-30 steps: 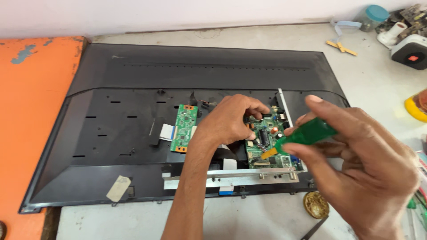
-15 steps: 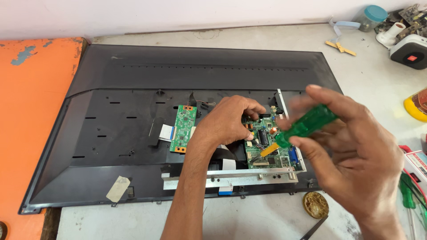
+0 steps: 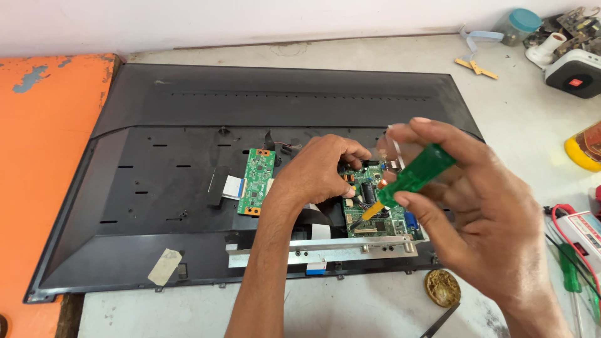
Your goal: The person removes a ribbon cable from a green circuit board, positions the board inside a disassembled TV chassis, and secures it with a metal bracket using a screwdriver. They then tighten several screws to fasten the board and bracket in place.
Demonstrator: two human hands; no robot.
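Observation:
A flat-screen television [image 3: 188,112] lies face down on the bench with its back cover off. My left hand [image 3: 316,172] rests on the green main circuit board [image 3: 382,213], fingers curled at its upper left edge. My right hand [image 3: 476,213] hovers above the board's right side and grips a screwdriver [image 3: 410,175] with a translucent green handle and an orange collar, its tip pointing down at the board. A smaller green circuit board [image 3: 256,181] with a white ribbon cable [image 3: 231,186] sits left of my left hand.
An orange surface [image 3: 44,169] borders the bench on the left. At the right lie a white speaker [image 3: 573,72], a yellow object [image 3: 585,147], a jar with a teal lid [image 3: 516,24], a round brass tin [image 3: 442,287] and green-handled tools [image 3: 573,272]. A metal bracket [image 3: 313,250] runs below the main board.
My right hand has lifted slightly and tilted the screwdriver, with its handle now higher and farther right. My left hand has stayed on the main board.

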